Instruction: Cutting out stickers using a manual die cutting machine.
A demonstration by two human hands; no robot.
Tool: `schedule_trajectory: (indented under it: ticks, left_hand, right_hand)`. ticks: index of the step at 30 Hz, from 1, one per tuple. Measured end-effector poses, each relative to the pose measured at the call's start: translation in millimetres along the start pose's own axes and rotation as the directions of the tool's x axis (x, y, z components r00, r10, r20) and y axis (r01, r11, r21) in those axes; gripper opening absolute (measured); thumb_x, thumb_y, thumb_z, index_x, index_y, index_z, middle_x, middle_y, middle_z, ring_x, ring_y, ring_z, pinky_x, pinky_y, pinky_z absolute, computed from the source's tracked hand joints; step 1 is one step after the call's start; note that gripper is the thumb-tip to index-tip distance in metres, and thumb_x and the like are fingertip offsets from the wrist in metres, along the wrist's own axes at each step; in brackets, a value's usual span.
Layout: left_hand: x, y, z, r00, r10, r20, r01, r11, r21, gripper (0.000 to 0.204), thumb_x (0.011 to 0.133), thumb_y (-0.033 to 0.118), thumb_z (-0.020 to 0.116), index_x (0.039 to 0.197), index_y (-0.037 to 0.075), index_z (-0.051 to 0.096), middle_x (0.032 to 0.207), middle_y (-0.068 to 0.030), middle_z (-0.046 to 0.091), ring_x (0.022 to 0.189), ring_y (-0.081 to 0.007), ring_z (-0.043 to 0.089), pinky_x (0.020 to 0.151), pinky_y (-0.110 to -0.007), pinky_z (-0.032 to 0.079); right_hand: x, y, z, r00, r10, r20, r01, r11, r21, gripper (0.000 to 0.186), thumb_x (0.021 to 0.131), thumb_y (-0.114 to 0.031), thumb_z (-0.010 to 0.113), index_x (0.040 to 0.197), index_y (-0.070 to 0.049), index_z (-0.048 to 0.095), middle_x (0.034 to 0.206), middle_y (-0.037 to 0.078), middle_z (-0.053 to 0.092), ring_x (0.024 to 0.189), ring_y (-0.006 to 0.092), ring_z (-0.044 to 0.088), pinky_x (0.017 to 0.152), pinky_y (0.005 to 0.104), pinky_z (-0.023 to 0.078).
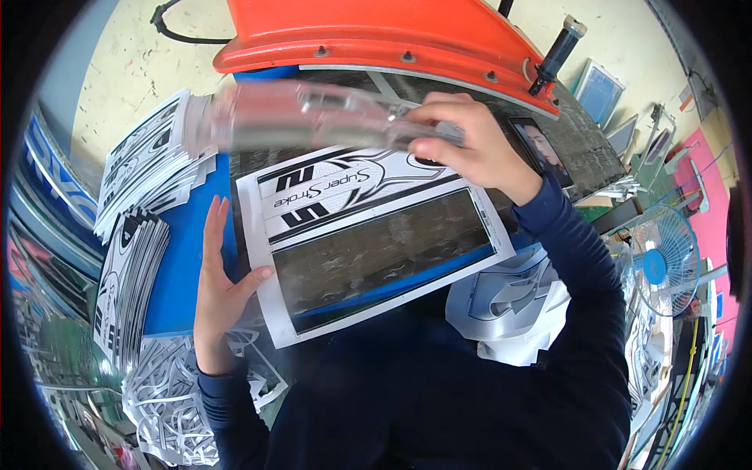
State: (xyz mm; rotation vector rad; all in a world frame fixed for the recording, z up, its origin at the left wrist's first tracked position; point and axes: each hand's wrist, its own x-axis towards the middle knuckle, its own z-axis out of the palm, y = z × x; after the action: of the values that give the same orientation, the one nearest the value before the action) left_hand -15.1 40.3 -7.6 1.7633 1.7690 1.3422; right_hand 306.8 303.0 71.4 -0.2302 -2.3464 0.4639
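A white printed sheet (pixel 283 321) with black graphics lies tilted on the dark worktable. Its nearer half is a cut-out opening with the tabletop showing through; the farther half still carries its printed panel (pixel 329 196). My right hand (pixel 474 141) pinches the right end of a long strip-like piece (pixel 305 117) between thumb and fingers, above the far part of the sheet. That piece is smeared by motion, glossy and pinkish-grey, so its print is unreadable. My left hand (pixel 219 286) is open, fingers stretched and thumb apart, at the sheet's left edge. Whether the thumb touches the paper I cannot tell.
Printed pieces lie in a far stack (pixel 145 160) and a nearer stack (pixel 129 290) on a blue surface (pixel 184 258) at left. Paper scraps pile below left (pixel 168 399) and at right (pixel 509 305). A red machine beam (pixel 376 35) spans the back. A phone (pixel 540 145) lies right; a fan (pixel 656 266) stands beyond.
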Motion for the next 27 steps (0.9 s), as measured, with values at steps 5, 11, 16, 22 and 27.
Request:
schedule_trajectory:
  ticks: [5, 11, 16, 22, 27]
  left_hand:
    - [27, 30, 5, 0.987, 0.157, 0.024, -0.159, 0.960, 0.232, 0.079, 0.083, 0.012, 0.087, 0.153, 0.002, 0.051, 0.156, -0.0205, 0.054, 0.150, -0.0392, 0.046, 0.122, -0.046, 0.037]
    - [79, 52, 65, 0.937, 0.325, 0.126, -0.345, 0.914, 0.213, 0.038, 0.088, 0.012, 0.084, 0.124, 0.005, 0.077, 0.126, -0.0167, 0.076, 0.125, -0.0342, 0.069, 0.104, -0.040, 0.056]
    - [111, 45, 84, 0.913, 0.261, 0.312, -0.322, 0.933, 0.161, 0.041, 0.082, 0.018, 0.091, 0.119, 0.005, 0.079, 0.125, -0.0156, 0.077, 0.130, -0.0316, 0.068, 0.105, -0.040, 0.056]
    - [116, 44, 82, 0.912, 0.232, 0.339, -0.315, 0.925, 0.213, 0.056, 0.076, 0.026, 0.095, 0.124, 0.005, 0.078, 0.131, -0.0140, 0.075, 0.135, -0.0322, 0.064, 0.107, -0.041, 0.055]
    - [117, 47, 82, 0.890, 0.272, 0.366, -0.362, 0.909, 0.207, 0.047, 0.082, 0.024, 0.091, 0.122, 0.004, 0.078, 0.128, -0.0169, 0.076, 0.130, -0.0335, 0.067, 0.105, -0.041, 0.057]
  right_hand:
    - [-33, -2, 4, 0.930, 0.097, -0.354, -0.048, 0.988, 0.146, 0.035, 0.095, -0.028, 0.076, 0.113, 0.002, 0.076, 0.091, 0.010, 0.069, 0.085, 0.0204, 0.067, 0.080, 0.0346, 0.052]
    - [-71, -1, 12, 0.850, 0.212, -0.482, -0.086, 0.959, 0.271, 0.069, 0.105, -0.056, 0.058, 0.123, 0.010, 0.066, 0.110, 0.014, 0.072, 0.100, 0.0201, 0.066, 0.095, 0.0333, 0.049]
    - [-90, 5, 18, 0.829, 0.236, -0.508, -0.036, 0.928, 0.371, 0.069, 0.106, -0.055, 0.060, 0.124, 0.011, 0.065, 0.112, 0.015, 0.071, 0.103, 0.0214, 0.065, 0.095, 0.0354, 0.050]
    - [-96, 9, 20, 0.816, 0.288, -0.501, -0.071, 0.910, 0.408, 0.070, 0.104, -0.057, 0.061, 0.123, 0.011, 0.065, 0.114, 0.015, 0.070, 0.102, 0.0214, 0.065, 0.095, 0.0358, 0.050]
    - [-94, 7, 21, 0.811, 0.279, -0.515, -0.045, 0.907, 0.419, 0.070, 0.104, -0.057, 0.063, 0.123, 0.011, 0.065, 0.114, 0.016, 0.070, 0.103, 0.0216, 0.066, 0.096, 0.0359, 0.050]
